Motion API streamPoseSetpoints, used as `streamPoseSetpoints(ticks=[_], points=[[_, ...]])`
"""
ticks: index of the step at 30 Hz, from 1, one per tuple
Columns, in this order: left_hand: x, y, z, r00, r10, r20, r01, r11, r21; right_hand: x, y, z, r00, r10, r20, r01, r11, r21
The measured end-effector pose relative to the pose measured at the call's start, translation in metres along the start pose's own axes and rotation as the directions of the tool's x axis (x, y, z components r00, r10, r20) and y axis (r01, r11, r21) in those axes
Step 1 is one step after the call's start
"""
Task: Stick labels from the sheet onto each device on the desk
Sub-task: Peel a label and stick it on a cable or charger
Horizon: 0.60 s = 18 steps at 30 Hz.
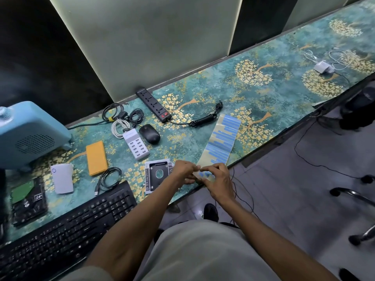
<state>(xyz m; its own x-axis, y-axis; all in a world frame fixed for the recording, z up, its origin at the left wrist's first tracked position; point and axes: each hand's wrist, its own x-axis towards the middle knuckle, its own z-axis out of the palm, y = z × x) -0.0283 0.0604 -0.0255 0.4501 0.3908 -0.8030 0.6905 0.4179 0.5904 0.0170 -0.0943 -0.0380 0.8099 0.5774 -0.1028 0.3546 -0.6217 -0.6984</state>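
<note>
You had both hands, left [183, 172] and right [216, 179], pinched shut on the near end of the label sheet [220, 142] at the counter [263, 92] edge. Judging by that grip, peeling one blue label slowly from a corner would have kept it flat for the drive caddy [157, 175] just beside.

Blue-striped label sheet [222, 141] — orange case [96, 158]

Office: desk [263, 92], keyboard [67, 226], swivel chair base [357, 199].

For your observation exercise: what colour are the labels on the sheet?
Blue labels on a pale yellowish sheet, seen in the head view.
</note>
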Motion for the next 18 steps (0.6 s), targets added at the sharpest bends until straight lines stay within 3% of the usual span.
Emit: streamPoseSetpoints(ticks=[4,18], points=[[-0.002,0.001,0.004,0.999,-0.04,0.01,0.041,0.998,-0.053,0.002,0.0,-0.003,1.0,-0.011,0.021,0.01,0.998,0.062],[0.004,0.008,0.015,0.997,0.009,-0.082,-0.011,1.0,-0.022,0.023,0.008,-0.016,0.991,-0.092,0.1,0.09,0.996,0.026]])
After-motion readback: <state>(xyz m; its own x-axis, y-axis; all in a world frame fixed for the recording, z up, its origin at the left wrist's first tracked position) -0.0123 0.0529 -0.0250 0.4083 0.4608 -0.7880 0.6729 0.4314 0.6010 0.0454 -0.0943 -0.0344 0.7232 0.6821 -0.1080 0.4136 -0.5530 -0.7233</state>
